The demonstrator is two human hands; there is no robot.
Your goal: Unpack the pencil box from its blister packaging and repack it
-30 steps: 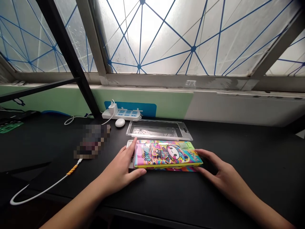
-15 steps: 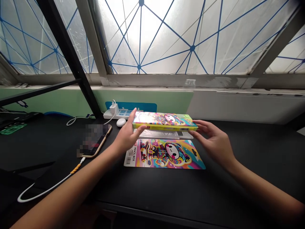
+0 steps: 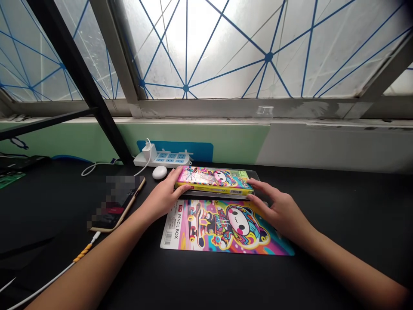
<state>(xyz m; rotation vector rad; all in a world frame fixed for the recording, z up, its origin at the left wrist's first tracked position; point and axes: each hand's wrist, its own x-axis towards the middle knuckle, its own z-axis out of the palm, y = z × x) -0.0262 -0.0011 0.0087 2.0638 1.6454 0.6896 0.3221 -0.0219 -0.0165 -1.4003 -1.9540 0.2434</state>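
A colourful pencil box (image 3: 213,180) with a cartoon panda print lies on a clear plastic tray (image 3: 254,175) at the back of the black desk (image 3: 338,215). My left hand (image 3: 163,196) grips the box's left end, thumb in front and fingers behind. At the box's right end my right hand (image 3: 279,211) has its fingers loosely spread, fingertips touching the box. In front of the box a printed card insert (image 3: 222,226) marked PENCIL BOX lies flat, partly under my right hand.
A phone (image 3: 114,204) on a white cable (image 3: 48,280) lies left of my left arm. A white power strip (image 3: 161,158) and a small white oval case (image 3: 159,172) sit by the green wall. A black metal frame (image 3: 77,77) slants up at left.
Both hands lifted the pencil box off the card insert, carried it back and set it down on the clear tray. The card insert now lies uncovered on the desk.
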